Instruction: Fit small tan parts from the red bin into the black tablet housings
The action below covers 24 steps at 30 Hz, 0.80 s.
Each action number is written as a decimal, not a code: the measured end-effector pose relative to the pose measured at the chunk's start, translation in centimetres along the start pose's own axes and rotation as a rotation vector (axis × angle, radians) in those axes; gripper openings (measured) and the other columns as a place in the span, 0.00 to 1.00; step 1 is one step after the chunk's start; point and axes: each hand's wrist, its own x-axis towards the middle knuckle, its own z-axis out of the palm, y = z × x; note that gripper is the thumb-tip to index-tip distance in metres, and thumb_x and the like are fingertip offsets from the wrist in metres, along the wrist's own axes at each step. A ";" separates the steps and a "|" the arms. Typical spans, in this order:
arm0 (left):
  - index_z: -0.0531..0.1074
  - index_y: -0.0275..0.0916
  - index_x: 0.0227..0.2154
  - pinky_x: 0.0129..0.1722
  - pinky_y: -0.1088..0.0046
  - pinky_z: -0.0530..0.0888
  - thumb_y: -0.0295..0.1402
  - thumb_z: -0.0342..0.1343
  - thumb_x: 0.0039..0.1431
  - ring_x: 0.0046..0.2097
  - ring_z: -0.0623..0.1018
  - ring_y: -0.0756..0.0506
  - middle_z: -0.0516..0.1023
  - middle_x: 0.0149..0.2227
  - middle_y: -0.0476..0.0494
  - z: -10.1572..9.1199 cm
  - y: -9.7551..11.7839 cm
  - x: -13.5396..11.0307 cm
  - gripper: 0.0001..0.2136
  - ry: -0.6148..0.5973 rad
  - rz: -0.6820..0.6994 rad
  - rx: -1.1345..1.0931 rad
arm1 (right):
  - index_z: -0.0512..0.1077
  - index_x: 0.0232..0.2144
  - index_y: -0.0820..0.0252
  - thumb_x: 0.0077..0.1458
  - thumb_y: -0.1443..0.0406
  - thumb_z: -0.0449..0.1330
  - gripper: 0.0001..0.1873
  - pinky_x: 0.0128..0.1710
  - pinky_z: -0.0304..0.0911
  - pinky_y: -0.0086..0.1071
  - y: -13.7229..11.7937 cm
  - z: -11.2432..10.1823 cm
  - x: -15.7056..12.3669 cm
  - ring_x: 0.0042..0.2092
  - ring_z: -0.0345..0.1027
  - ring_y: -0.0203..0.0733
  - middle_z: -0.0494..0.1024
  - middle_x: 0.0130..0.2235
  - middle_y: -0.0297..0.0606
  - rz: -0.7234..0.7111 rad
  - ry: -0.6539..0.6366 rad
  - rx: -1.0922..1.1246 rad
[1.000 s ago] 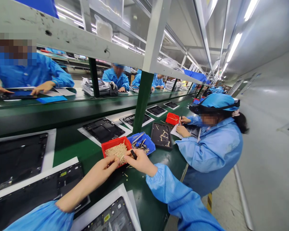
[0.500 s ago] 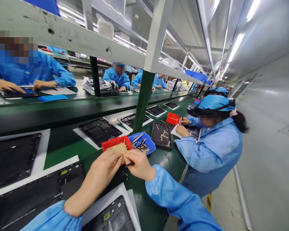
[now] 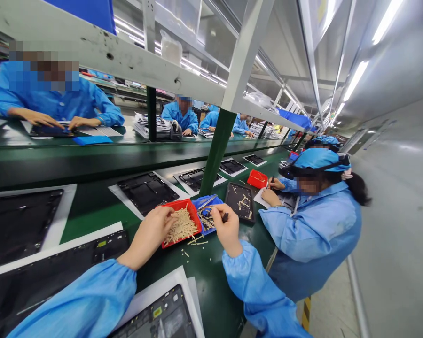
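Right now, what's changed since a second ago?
Your left hand and right hand, fingertips together half a second ago, have parted: the left moved left over the red plastic bin, the right moved right to the front of the blue plastic bin. The right still holds a slim black tool; whether the left took any beige strips is unclear. Both bins still sit side by side; the black rectangular tray stays put.

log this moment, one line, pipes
left hand: at red bin | right hand: dark tool held, at blue bin | pale strips: heaped in red bin, some on table
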 end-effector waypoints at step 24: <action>0.86 0.41 0.34 0.31 0.69 0.82 0.64 0.72 0.39 0.30 0.81 0.44 0.85 0.29 0.42 -9.0 4.3 -13.1 0.31 -0.054 -0.558 -0.666 | 0.78 0.42 0.58 0.73 0.41 0.50 0.30 0.21 0.60 0.28 -6.2 3.5 -3.6 0.22 0.63 0.35 0.71 0.24 0.30 0.404 -0.498 0.490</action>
